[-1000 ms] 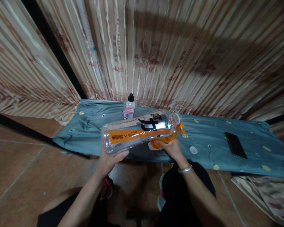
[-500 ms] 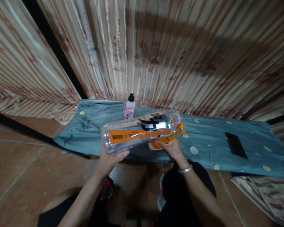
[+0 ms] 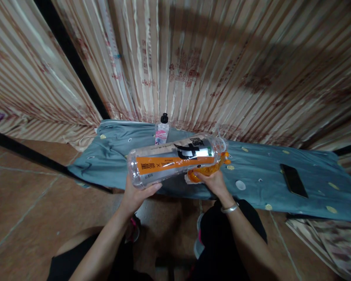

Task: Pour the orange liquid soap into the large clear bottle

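Note:
My left hand (image 3: 136, 199) is closed around the base end of a large clear plastic bottle (image 3: 175, 160), which has an orange and silver label. The bottle lies nearly sideways in the air, its neck to the right and slightly higher than its base. My right hand (image 3: 215, 181) grips an orange see-through object (image 3: 206, 171) with small knobs at its right end, tucked below the bottle's neck. Part of this object is hidden behind the bottle and my fingers, so its kind is unclear. Some whitish material shows under it.
Behind the large bottle, a small clear bottle (image 3: 162, 130) with a black cap stands on the blue-green cloth (image 3: 260, 168). A white round disc (image 3: 240, 185) and a dark phone (image 3: 294, 180) lie to the right. A striped curtain (image 3: 193, 70) hangs behind; a black pole (image 3: 73, 58) slants at left.
The view has shifted slightly. Both hands keep their hold, and the bottle stays at nearly the same tilt above the cloth.

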Demonstrator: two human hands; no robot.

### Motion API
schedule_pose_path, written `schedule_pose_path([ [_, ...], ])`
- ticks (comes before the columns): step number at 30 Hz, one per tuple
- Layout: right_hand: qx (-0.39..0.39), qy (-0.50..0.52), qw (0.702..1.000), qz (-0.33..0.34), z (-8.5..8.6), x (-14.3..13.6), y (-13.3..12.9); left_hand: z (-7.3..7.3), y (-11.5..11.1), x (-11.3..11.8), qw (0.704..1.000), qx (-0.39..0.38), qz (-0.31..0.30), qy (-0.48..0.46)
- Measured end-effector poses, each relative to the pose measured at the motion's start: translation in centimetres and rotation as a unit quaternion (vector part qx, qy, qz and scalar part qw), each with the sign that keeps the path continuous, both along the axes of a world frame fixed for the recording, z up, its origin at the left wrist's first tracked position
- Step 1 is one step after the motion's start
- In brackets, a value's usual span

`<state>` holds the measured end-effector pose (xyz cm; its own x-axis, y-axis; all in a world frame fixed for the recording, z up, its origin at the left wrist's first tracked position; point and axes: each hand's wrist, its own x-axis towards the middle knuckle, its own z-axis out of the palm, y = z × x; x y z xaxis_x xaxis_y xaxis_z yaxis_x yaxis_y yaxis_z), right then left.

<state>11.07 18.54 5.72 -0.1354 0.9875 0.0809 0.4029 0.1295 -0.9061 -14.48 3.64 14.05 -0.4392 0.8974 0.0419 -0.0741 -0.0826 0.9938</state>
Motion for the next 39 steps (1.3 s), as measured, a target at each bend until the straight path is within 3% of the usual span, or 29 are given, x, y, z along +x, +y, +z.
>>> schedule_pose_path([
  [22, 0.016, -0.034, 0.999, 0.025, 0.7, 0.0, -0.5, -0.6, 0.2, -0.5, 1.000, 0.006, 0.019, -0.018],
  [27, 0.044, -0.027, 0.999, 0.005, 0.8, 0.0, -0.8, -0.5, 0.2, -0.3, 0.999, 0.006, 0.020, -0.033],
  [39, 0.127, 0.018, 0.992, 0.003, 3.2, 0.3, -1.1, -0.3, 0.2, -0.3, 1.000, 0.010, 0.014, -0.020],
])
